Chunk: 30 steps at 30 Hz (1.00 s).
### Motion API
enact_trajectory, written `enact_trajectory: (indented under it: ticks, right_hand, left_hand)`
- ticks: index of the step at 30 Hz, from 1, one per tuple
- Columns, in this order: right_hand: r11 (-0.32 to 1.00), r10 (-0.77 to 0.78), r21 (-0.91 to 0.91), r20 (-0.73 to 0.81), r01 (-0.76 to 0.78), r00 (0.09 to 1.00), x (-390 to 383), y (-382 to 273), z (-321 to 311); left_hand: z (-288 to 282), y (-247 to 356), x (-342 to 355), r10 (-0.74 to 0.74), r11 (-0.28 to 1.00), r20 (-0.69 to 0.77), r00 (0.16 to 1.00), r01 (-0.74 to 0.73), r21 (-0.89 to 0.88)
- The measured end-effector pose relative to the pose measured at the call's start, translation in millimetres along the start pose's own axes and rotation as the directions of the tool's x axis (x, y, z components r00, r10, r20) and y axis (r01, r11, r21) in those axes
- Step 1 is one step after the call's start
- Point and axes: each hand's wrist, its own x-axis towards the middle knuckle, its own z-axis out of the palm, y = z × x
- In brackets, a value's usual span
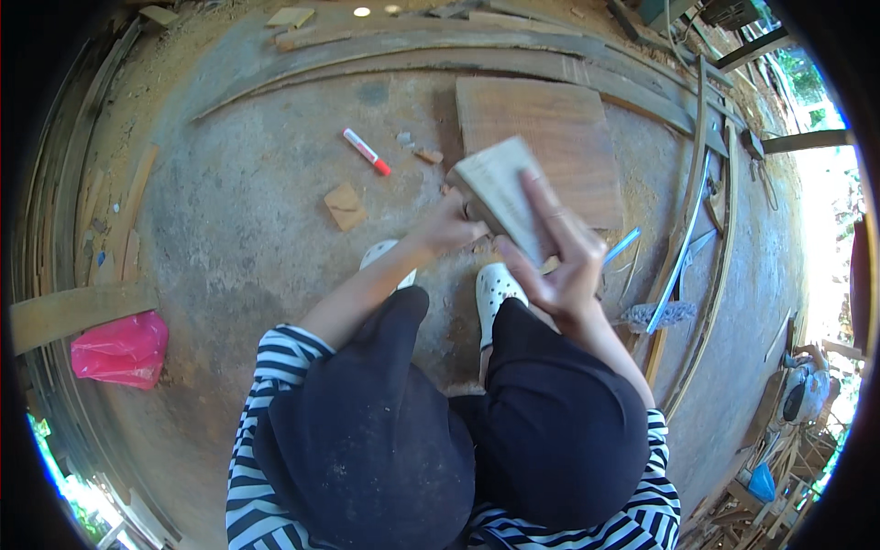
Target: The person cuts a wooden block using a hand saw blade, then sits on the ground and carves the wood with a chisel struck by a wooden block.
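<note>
Both hands hold a rectangular, pale greyish wooden block (502,188), tilted in the air in front of my knees. My left hand (455,225) is closed at its left edge, with some fingers hidden behind it. My right hand (564,252) grips the block's right side, one finger stretched along the upper face and the thumb low at the near end; it is slightly blurred. Beyond the block lies a wide brown wooden board (541,115) flat on the floor. To the left are a white marker with a red cap (367,152) and a small square piece of wood (345,206).
Long planks (403,55) lie across the far side of the concrete floor (247,220). More strips and a grey fluffy duster (658,314) are at the right. A pink plastic bag (122,350) sits at the left beside stacked boards. My white spotted clogs (496,289) stand below the block.
</note>
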Motion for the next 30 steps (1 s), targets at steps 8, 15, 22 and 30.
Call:
enact_trajectory:
  ticks: [8, 15, 22, 30]
  right_hand:
    - [0.99, 0.086, -0.122, 0.058, -0.078, 0.995, -2.0, 3.0, 8.4]
    - [0.991, -0.031, -0.133, 0.015, 0.033, 0.999, -2.7, 3.9, 4.5]
    - [0.986, -0.117, 0.085, -0.276, 0.145, 0.954, 16.3, -8.1, -2.6]
    - [0.997, -0.034, 0.059, -0.176, 0.045, 0.984, 13.6, -14.0, -0.6]
  left_hand:
    - [-1.0, -10.3, 5.2, 0.181, 0.982, 0.014, 0.983, -0.182, 0.054]
    - [-3.2, -7.8, 9.1, -0.01, 0.999, 0.203, 0.979, -0.001, 0.055]
    - [-17.7, -9.4, 5.5, -0.015, 0.992, 0.262, 0.965, -0.02, 0.129]
    - [-17.7, -10.9, 2.7, -0.13, 0.99, 0.184, 0.974, 0.118, 0.078]
